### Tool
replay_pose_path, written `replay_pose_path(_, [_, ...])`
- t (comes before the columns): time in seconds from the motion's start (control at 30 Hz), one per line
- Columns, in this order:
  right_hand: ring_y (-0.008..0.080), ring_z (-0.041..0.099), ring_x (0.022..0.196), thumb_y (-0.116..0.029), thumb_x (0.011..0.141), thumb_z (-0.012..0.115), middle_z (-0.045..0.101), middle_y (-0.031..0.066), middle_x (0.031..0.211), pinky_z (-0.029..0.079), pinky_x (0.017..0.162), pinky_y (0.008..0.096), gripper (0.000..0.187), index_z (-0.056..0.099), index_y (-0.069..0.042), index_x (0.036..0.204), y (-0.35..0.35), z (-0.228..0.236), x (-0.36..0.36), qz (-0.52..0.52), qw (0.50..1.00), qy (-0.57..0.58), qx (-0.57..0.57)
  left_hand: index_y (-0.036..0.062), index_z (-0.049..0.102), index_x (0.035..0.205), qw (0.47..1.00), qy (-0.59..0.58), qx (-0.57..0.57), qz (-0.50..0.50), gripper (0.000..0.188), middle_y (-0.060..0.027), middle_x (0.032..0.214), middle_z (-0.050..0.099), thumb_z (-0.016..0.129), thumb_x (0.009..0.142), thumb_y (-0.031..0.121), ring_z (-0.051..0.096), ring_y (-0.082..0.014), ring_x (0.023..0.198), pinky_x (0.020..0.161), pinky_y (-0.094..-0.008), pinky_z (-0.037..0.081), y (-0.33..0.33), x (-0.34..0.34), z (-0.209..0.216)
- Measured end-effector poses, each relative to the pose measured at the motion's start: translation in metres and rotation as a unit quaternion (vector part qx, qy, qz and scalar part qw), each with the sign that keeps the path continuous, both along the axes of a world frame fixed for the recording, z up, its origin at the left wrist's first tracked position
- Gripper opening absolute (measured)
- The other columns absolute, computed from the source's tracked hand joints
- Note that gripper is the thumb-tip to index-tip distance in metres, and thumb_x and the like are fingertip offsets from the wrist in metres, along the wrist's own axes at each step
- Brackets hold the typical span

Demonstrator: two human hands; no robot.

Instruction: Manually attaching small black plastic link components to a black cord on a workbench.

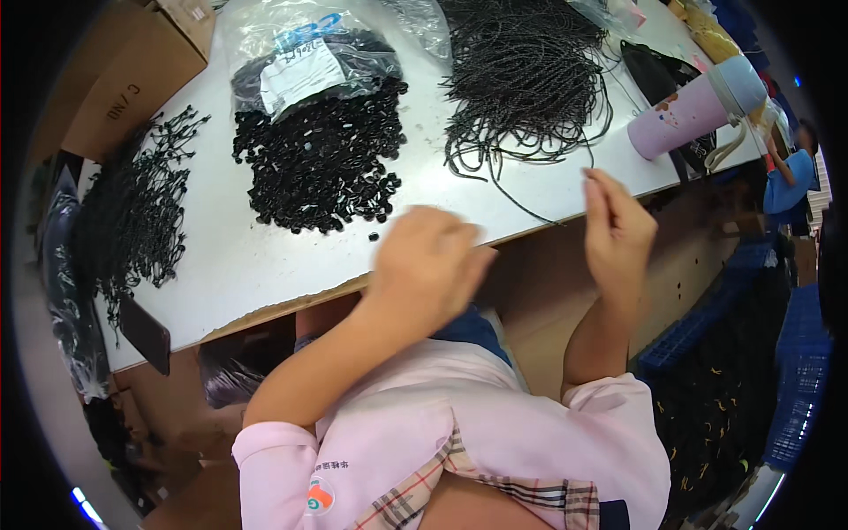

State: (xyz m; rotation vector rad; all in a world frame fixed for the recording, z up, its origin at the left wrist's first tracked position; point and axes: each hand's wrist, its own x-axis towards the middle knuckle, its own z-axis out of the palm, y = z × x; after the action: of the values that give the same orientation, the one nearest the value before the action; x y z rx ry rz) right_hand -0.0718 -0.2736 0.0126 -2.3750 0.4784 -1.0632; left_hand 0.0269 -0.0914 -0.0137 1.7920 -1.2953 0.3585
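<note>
My right hand (620,231) is raised just off the front edge of the table, its thumb and fingers pinched together. A black cord (590,157) runs from the cord pile down to those fingertips. My left hand (426,265) is over the table's front edge, just right of a small loose black bead-like piece (374,237). Motion blurs its bent fingers, and I cannot make out anything in them. Behind it spreads a heap of small shiny black pieces (322,163), spilling from a clear plastic bag (252,35). A large pile of black braided cords (526,71) lies at the back right.
Knotted black cords (141,212) cover the table's left side, near a dark phone (146,334) at the edge. A cardboard box (115,79) stands back left. A lilac bottle (676,115) lies tilted at the right. Blue crates (799,389) are on the floor at right.
</note>
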Motion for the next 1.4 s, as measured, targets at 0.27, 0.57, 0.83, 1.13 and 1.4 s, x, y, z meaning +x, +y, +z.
replay_pose_path(0.27, [0.0254,0.052,0.057,-0.007,0.077,0.056,0.054,0.0106,0.064,0.040,0.051,0.0316,0.007,0.060,-0.004,0.082,0.029,-0.028,0.038,0.055,0.995,0.034,-0.080,0.0034,0.058,0.081,0.975,0.119,0.103,0.157,0.011,-0.0076,0.068,0.053,0.063,0.071,0.005,0.052,-0.0165,0.056,0.049,-0.0258,0.041,0.058,0.023,-0.004])
replay_pose_path(0.57, [0.0139,0.050,0.054,0.002,0.077,0.053,0.054,0.0075,0.065,0.040,0.051,0.0246,0.020,0.059,0.002,0.096,0.096,-0.002,0.003,0.278,0.923,0.063,0.258,0.0016,0.056,0.079,0.963,-0.084,0.186,0.174,0.018,-0.0096,0.077,0.052,0.055,0.062,-0.003,0.053,-0.0228,0.066,0.053,-0.0294,0.044,0.064,0.015,-0.005])
replay_pose_path(0.83, [0.0102,0.046,0.060,-0.004,0.081,0.053,0.053,0.0052,0.069,0.037,0.054,0.0208,0.018,0.059,0.000,0.097,0.108,-0.021,0.008,0.358,0.848,0.066,0.386,-0.0022,0.056,0.087,0.946,0.321,0.014,0.042,0.012,-0.0109,0.079,0.054,0.058,0.075,0.000,0.053,-0.0139,0.067,0.053,-0.0224,0.044,0.078,0.000,0.010])
replay_pose_path(1.13, [0.0064,0.049,0.063,0.001,0.078,0.055,0.054,0.0040,0.073,0.038,0.053,0.0179,0.015,0.059,0.001,0.093,0.112,-0.021,0.006,0.365,0.861,0.046,0.351,-0.0040,0.056,0.101,0.789,0.590,-0.134,-0.109,0.022,-0.0105,0.083,0.059,0.055,0.079,-0.001,0.058,-0.0116,0.071,0.061,-0.0212,0.050,0.087,-0.021,0.002])
replay_pose_path(1.4, [0.0074,0.055,0.070,0.002,0.079,0.053,0.056,0.0048,0.078,0.045,0.058,0.0179,0.007,0.055,0.004,0.086,0.121,-0.017,0.004,0.361,0.776,0.019,0.517,-0.0024,0.058,0.098,0.847,0.519,-0.107,-0.055,0.022,-0.0094,0.085,0.060,0.058,0.076,-0.004,0.059,-0.0109,0.072,0.066,-0.0212,0.049,0.084,-0.029,0.003])
